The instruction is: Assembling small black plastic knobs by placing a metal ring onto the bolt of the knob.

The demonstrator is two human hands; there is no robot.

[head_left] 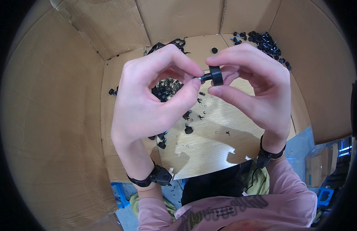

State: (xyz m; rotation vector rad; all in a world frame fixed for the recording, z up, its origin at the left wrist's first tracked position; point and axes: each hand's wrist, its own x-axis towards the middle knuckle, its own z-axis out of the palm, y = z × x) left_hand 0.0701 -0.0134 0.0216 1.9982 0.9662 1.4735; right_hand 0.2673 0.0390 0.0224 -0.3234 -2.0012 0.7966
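My right hand (255,86) pinches a round black knob (216,75) between thumb and forefinger. A short threaded stud sticks out of the knob toward the left. My left hand (147,100) holds the tip of that stud (201,78) between thumb and index finger, possibly with a small washer on it. Both hands are raised above a wooden board (213,142). Each wrist wears a black band.
Cardboard walls (51,115) surround the board on three sides. A pile of black knobs (265,42) lies at the back right. A heap of small dark parts (167,87) and loose washers lie under my hands. Single knobs (189,129) are scattered on the board.
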